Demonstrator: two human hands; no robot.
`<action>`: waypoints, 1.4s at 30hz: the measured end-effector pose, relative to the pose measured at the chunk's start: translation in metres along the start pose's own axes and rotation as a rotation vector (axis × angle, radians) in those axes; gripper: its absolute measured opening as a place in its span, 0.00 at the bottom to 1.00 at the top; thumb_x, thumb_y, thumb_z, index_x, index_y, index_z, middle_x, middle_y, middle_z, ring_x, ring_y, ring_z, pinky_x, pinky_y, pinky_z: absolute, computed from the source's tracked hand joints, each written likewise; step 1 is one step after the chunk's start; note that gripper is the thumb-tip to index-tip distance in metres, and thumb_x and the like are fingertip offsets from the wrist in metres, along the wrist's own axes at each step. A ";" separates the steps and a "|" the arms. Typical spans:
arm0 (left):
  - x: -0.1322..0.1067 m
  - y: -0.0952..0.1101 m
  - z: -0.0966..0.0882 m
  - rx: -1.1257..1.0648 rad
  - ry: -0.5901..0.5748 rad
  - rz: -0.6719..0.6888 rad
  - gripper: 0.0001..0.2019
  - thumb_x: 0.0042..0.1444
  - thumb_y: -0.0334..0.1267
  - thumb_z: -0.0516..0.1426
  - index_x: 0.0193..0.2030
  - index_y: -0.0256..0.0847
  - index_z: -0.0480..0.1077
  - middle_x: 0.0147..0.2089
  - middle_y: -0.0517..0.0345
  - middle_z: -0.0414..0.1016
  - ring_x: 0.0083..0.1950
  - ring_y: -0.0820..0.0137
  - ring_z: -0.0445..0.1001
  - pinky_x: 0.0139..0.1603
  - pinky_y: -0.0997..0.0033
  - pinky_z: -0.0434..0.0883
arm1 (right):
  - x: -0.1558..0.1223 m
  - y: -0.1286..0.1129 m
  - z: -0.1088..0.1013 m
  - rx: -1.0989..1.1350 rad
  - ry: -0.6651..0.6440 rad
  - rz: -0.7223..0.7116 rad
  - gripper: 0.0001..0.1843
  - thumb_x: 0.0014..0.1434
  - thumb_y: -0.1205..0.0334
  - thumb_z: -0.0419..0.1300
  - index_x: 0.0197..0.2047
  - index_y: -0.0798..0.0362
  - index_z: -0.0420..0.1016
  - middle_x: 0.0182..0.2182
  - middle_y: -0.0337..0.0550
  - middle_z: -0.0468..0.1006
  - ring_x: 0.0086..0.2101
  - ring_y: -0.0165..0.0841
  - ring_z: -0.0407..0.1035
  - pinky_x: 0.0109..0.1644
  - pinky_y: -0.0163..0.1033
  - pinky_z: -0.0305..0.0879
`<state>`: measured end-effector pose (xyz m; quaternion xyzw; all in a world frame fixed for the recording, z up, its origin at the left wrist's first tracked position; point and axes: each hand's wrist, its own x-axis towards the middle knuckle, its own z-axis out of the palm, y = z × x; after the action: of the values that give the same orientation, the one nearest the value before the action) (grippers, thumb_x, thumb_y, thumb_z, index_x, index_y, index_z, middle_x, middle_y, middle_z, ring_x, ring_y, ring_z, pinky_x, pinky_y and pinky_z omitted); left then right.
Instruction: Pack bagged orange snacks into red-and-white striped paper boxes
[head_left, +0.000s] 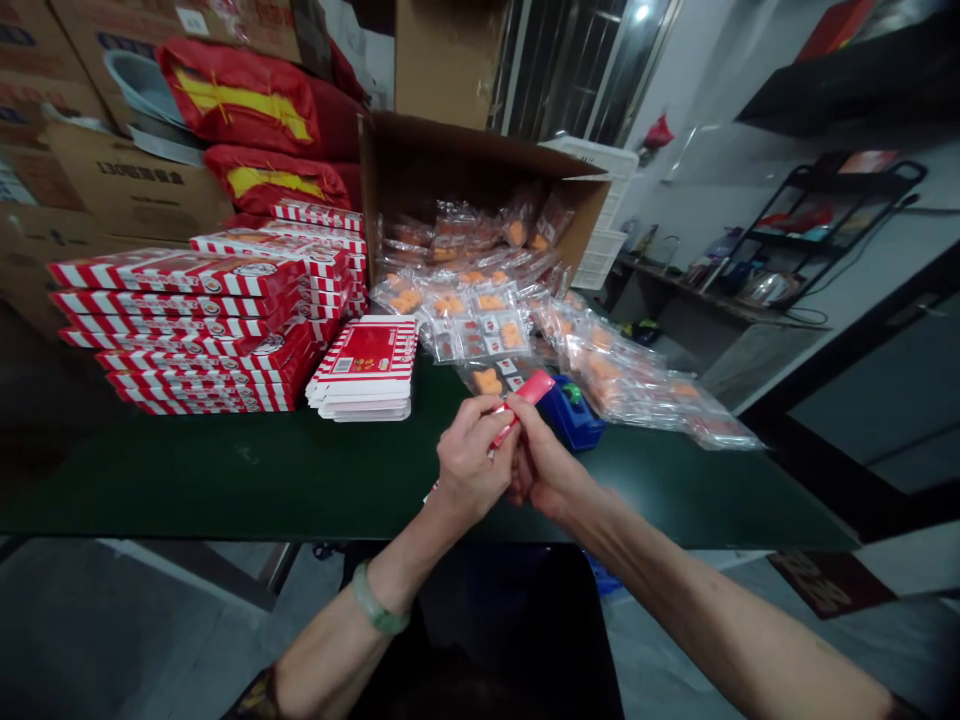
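Just above the table's front part, my left hand (474,455) and my right hand (551,465) meet with fingers closed on a red carton (531,392). Most of the carton is hidden behind the fingers. Close behind the hands lies a clear plastic packet (489,380) with orange pieces in it. A blue tape dispenser (576,418) with a green core stands right beside my right hand. Left of the hands is a stack of flat red-and-white striped cartons (367,365).
Piled striped boxes (187,330) stand at the left of the green table (262,480). An open cardboard box (480,150) lies on its side at the back, with packets (480,310) spilling out. More packets (630,370) spread rightward. Red bundles (255,100) rise behind the boxes.
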<state>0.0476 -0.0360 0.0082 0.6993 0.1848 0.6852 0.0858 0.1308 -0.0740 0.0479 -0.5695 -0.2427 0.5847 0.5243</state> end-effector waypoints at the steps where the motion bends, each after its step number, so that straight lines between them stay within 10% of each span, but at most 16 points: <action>1: 0.000 0.002 -0.001 -0.013 -0.007 -0.001 0.05 0.51 0.27 0.59 0.36 0.38 0.72 0.38 0.51 0.75 0.37 0.71 0.76 0.36 0.74 0.73 | -0.001 0.003 0.001 0.002 -0.007 -0.014 0.27 0.56 0.38 0.49 0.19 0.52 0.62 0.08 0.33 0.61 0.08 0.26 0.54 0.10 0.32 0.48; 7: 0.011 0.020 -0.025 -0.096 0.086 -0.120 0.08 0.51 0.26 0.60 0.38 0.39 0.72 0.41 0.53 0.74 0.40 0.71 0.75 0.41 0.70 0.73 | 0.008 0.033 -0.001 0.000 -0.015 -0.354 0.29 0.49 0.33 0.55 0.21 0.53 0.60 0.10 0.30 0.60 0.11 0.22 0.53 0.13 0.29 0.49; 11: 0.015 0.026 -0.052 -0.137 0.298 -0.289 0.06 0.51 0.28 0.61 0.36 0.40 0.72 0.41 0.56 0.75 0.44 0.70 0.74 0.48 0.67 0.72 | 0.027 0.057 -0.008 -0.015 0.158 -0.318 0.26 0.39 0.43 0.69 0.25 0.52 0.60 0.11 0.28 0.63 0.12 0.22 0.56 0.12 0.27 0.47; 17: -0.022 0.003 -0.098 -0.379 0.609 -0.803 0.12 0.46 0.39 0.65 0.37 0.42 0.69 0.44 0.59 0.74 0.41 0.72 0.74 0.42 0.72 0.73 | 0.042 0.053 -0.011 0.155 -0.025 -0.430 0.23 0.42 0.55 0.70 0.39 0.54 0.68 0.34 0.41 0.80 0.32 0.32 0.75 0.36 0.37 0.72; 24: -0.030 -0.033 -0.113 -0.522 0.460 -1.167 0.24 0.35 0.48 0.69 0.37 0.36 0.73 0.30 0.58 0.77 0.29 0.71 0.74 0.32 0.74 0.72 | 0.068 0.019 -0.018 0.151 -0.028 -0.532 0.18 0.42 0.59 0.70 0.36 0.55 0.70 0.30 0.39 0.81 0.27 0.31 0.74 0.34 0.38 0.73; 30: -0.005 -0.035 -0.095 -0.542 0.389 -1.213 0.28 0.41 0.60 0.61 0.31 0.30 0.76 0.26 0.50 0.77 0.30 0.64 0.76 0.33 0.68 0.71 | 0.084 0.018 -0.024 0.173 0.147 -0.493 0.21 0.38 0.59 0.72 0.35 0.56 0.72 0.28 0.39 0.80 0.25 0.32 0.74 0.29 0.39 0.73; 42: -0.015 -0.047 -0.096 -0.031 0.178 -1.045 0.16 0.46 0.48 0.62 0.26 0.34 0.71 0.20 0.63 0.70 0.20 0.77 0.66 0.22 0.78 0.63 | 0.086 0.042 -0.022 0.006 0.231 -0.560 0.21 0.44 0.54 0.68 0.38 0.55 0.70 0.31 0.41 0.79 0.28 0.33 0.73 0.34 0.42 0.72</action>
<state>-0.0537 -0.0107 -0.0186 0.4519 0.5050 0.6104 0.4101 0.1535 -0.0188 -0.0298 -0.5417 -0.3274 0.3492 0.6910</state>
